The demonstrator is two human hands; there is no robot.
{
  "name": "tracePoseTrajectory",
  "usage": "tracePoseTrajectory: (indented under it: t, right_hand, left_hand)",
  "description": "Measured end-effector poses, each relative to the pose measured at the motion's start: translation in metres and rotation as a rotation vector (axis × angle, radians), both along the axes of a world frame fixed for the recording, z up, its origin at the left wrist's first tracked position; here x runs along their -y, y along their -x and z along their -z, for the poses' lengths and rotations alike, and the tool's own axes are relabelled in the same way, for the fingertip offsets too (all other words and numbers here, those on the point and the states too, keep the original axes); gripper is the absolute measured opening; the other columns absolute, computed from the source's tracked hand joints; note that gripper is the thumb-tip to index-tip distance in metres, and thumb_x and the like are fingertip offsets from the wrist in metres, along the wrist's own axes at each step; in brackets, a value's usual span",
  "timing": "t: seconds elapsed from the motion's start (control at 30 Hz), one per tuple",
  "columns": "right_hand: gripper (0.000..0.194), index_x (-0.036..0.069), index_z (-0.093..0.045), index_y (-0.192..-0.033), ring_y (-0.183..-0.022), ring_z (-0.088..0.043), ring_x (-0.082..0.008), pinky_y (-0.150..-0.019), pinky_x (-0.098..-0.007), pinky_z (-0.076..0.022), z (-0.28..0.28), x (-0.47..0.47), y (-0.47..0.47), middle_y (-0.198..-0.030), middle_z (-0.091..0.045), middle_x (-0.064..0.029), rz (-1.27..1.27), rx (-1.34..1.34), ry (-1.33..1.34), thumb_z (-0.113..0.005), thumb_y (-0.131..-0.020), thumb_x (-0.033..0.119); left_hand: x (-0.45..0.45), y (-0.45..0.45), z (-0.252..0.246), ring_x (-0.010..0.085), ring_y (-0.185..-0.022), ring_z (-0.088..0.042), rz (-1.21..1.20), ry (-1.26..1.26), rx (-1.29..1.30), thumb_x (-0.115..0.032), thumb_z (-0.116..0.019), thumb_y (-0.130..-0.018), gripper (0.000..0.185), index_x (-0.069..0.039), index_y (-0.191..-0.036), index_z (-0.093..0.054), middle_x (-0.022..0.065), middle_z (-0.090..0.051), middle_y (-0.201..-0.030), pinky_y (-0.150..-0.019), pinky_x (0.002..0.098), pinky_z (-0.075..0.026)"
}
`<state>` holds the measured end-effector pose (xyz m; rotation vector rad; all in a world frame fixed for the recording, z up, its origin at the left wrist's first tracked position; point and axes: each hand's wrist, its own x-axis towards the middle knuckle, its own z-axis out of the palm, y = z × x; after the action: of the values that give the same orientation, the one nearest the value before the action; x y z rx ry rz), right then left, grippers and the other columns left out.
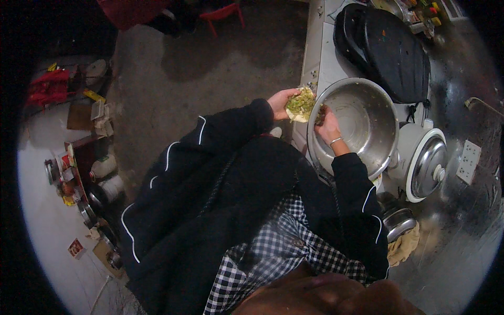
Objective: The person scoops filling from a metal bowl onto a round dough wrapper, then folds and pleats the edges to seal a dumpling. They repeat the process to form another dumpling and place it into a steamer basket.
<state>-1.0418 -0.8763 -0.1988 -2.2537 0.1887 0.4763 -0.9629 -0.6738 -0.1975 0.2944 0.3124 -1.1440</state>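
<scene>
On my left hand [281, 103] lies a round, flat piece of dough [293, 115], spread with a chopped green filling [301, 102]. My right hand [327, 125], with a bracelet at the wrist, reaches over the near rim of a large stainless steel basin [368, 118]. Its fingers are closed around a dark clump of chopped filling [320, 114]. A few bits of food cling to the basin's inner wall, and no pile of filling shows in it.
A black, hard-looking case [388, 51] lies beyond the basin. To the right stands a white electric cooker [427, 165] with a metal lid, near a wall socket panel [468, 162]. A metal pot [398, 223] and a tan cloth [404, 245] sit closer. A red stool [221, 13] is farther off.
</scene>
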Motion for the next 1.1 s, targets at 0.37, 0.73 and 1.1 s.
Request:
tracePoseTrajectory:
  t: [0.37,0.73,1.1]
  right_hand:
    - [0.06,0.0,-0.043,-0.121,-0.099,-0.058,-0.0189,-0.087,-0.0308,-0.0467,-0.023,-0.001,0.003,-0.109,-0.058,-0.0115,0.072,0.092,-0.48,-0.071,-0.068,0.007]
    - [0.058,0.004,-0.046,-0.121,-0.092,-0.06,-0.0158,-0.081,-0.0293,-0.0487,-0.08,-0.005,-0.002,-0.101,-0.061,-0.009,0.067,0.163,-0.365,-0.07,-0.068,0.008]
    - [0.054,0.005,-0.051,-0.116,-0.093,-0.062,-0.0281,-0.079,-0.0337,-0.0494,-0.122,-0.034,-0.028,-0.1,-0.062,-0.0149,-0.114,0.245,0.05,-0.07,-0.067,0.013]
  left_hand:
    - [0.002,-0.004,0.001,0.0264,-0.116,-0.053,0.008,0.006,0.022,-0.028,-0.036,-0.096,0.043,-0.002,-0.127,-0.047,0.0129,-0.053,-0.128,-0.102,0.0429,-0.039]
    - [0.006,-0.006,-0.01,0.0215,-0.111,-0.056,-0.013,-0.018,0.101,-0.03,-0.027,-0.098,0.045,-0.003,-0.128,-0.048,0.0106,-0.057,-0.123,-0.098,0.0383,-0.043]
    - [0.007,-0.004,-0.029,0.0219,-0.113,-0.055,-0.058,-0.045,0.175,-0.033,-0.03,-0.099,0.043,-0.008,-0.129,-0.047,0.0089,-0.055,-0.125,-0.098,0.0379,-0.043]
